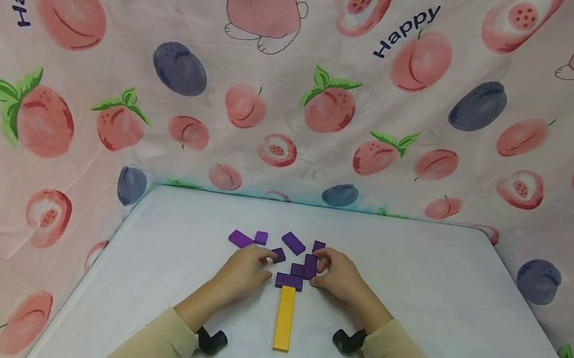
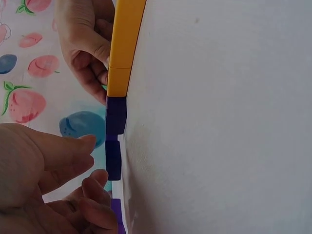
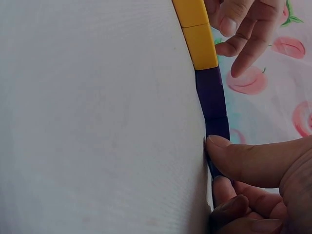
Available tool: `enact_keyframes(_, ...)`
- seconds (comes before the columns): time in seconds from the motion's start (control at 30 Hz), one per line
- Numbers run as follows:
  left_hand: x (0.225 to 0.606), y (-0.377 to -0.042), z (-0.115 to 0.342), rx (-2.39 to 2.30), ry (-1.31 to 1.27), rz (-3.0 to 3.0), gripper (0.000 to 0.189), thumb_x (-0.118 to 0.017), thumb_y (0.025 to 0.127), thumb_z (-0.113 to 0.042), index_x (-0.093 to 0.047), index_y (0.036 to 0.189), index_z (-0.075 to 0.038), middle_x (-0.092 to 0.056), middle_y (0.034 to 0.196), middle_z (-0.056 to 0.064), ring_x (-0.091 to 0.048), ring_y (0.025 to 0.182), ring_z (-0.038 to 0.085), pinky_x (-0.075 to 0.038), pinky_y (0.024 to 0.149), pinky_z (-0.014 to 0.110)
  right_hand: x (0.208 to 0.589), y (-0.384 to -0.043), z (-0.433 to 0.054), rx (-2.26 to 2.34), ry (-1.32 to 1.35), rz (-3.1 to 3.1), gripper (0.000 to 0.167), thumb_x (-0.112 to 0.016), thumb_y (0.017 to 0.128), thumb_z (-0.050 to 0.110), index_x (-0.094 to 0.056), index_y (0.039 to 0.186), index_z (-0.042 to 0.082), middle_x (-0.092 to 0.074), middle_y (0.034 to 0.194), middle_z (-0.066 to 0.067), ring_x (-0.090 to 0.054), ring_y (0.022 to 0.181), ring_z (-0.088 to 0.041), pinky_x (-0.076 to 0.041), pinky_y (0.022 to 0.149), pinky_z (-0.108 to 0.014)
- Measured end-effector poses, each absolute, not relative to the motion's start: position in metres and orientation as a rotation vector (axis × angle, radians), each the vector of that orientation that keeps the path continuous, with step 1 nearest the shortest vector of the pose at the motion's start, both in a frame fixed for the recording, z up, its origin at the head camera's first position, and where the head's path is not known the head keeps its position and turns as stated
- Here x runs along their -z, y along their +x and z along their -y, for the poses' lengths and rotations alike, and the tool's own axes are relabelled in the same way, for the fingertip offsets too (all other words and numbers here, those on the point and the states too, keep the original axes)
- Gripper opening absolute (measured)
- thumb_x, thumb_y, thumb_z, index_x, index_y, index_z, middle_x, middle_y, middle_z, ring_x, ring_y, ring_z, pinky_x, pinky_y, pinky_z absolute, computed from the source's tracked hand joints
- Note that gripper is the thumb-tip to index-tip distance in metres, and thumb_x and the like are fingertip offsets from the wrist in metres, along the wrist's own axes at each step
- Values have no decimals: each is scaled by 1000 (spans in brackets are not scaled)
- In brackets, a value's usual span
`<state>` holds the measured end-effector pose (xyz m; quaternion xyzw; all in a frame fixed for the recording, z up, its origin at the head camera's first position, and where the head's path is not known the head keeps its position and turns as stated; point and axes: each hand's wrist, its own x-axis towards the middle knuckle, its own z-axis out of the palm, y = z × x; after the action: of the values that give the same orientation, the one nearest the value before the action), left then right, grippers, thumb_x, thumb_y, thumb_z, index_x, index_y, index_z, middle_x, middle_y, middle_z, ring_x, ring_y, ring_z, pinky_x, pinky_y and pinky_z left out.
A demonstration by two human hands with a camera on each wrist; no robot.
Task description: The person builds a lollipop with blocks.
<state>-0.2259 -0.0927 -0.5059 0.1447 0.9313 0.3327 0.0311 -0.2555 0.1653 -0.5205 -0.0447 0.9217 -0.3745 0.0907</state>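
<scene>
My right hand (image 1: 341,277) pinches an upright-lying purple block (image 1: 310,266) by its ends, thumb at the near end and fingers at the far end. That block lies against a smaller purple block (image 1: 297,270). Just nearer is a crosswise purple block (image 1: 289,281), touching the top of a yellow strip of blocks (image 1: 284,319). My left hand (image 1: 243,272) hovers left of this group with thumb and fingers apart, nothing between them. Its index fingertip is beside a small tilted purple block (image 1: 278,255); whether they touch, I cannot tell.
Farther back lie loose purple blocks: a long one (image 1: 240,238) at left, a small square one (image 1: 261,238), a slanted one (image 1: 293,243), and a small one (image 1: 319,246) by the right fingers. The white table (image 1: 393,243) meets a fruit-patterned cloth (image 1: 285,111) behind.
</scene>
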Motion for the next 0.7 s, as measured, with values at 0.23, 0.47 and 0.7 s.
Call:
enact_keyframes(0.23,505,-229,92,-1022,425,-2879,37,-81,96,-13,-75,132,-13,-72,112,6,-65,104,23,-58,98,44,520,-255,-165,1116,-122,-2737,61,-93,79,8,-68,134,12,-63,96,-3,-56,92,-20,-49,85,-36)
enact_keyframes(0.47,505,-232,91,-1036,403,-2875,38,-81,96,-12,-74,133,-13,-71,109,6,-65,100,22,-58,95,43,520,-254,-165,1116,-116,-2735,61,-93,79,8,-68,134,12,-63,96,-3,-56,91,-20,-49,83,-34)
enact_keyframes(0.7,506,-237,89,-1044,377,-2864,40,-81,96,-13,-74,135,-13,-70,108,5,-62,98,21,-57,94,43,520,-254,-165,1117,-115,-2738,61,-93,79,8,-68,135,13,-63,96,-3,-57,91,-20,-51,84,-34)
